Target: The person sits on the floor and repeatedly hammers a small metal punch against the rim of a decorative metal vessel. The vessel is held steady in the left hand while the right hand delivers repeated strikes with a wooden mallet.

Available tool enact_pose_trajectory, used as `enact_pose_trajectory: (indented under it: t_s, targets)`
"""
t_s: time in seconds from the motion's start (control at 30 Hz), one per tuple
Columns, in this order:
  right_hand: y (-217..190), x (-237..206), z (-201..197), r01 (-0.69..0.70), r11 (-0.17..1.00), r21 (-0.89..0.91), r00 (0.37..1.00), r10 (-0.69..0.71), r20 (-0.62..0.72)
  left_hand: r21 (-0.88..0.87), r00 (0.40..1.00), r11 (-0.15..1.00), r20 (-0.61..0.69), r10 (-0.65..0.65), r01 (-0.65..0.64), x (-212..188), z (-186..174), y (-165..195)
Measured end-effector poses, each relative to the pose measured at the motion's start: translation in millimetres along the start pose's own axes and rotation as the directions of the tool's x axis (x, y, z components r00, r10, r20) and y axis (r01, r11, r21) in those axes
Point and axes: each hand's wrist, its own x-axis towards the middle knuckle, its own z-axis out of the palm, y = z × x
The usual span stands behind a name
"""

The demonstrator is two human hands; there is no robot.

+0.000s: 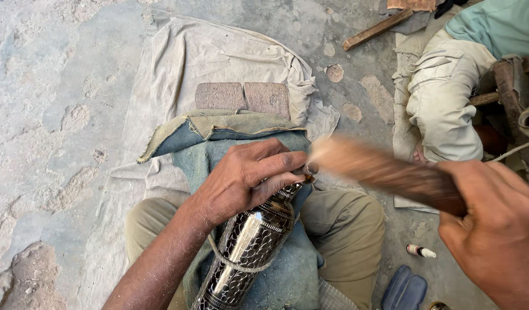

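Note:
My left hand [247,178] grips the neck of a shiny engraved metal vase [247,247] that lies tilted across my lap on a blue-green cloth [287,275]. A small tool tip [312,168] sticks out between my left fingers at the vase's mouth. My right hand [497,229] holds a brown wooden mallet [379,169], blurred with motion, its end right next to that tool tip. A cord [235,264] loops around the vase's body.
A pale sheet [218,51] covers the concrete floor, with two bricks [244,96] on it. Another person's bent leg in light trousers [442,97] is at the upper right. A wooden stick [376,30], a small tube [420,251] and a blue sandal [405,290] lie nearby.

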Motion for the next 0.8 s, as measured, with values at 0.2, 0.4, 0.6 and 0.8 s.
enact_pose_trajectory:
  t_s: [0.2,0.4,0.6,0.8]
  targets:
    - [-6.1,2.5,-4.1,-0.050,0.999,-0.012,0.997,0.050,0.063,0.005,1.000,1.000,-0.002,-0.005,0.005,1.4,1.3,-1.2]
    - [-22.4,11.0,-15.3,-0.052,0.989,0.142,0.998,0.047,0.038,0.026,1.000,0.999,-0.005,0.019,-0.019,1.7,0.4,-1.0]
    - [-11.2,0.7,-5.2,-0.168,0.958,0.232,0.986,0.164,0.035,0.000,1.000,1.000,0.013,0.020,-0.020,1.7,-1.4,-2.6]
    - [-18.3,-1.2,-0.6,-0.104,0.853,0.512,0.983,0.167,-0.079,-0.013,1.000,1.000,0.011,0.023,-0.023,1.2,0.1,-4.8]
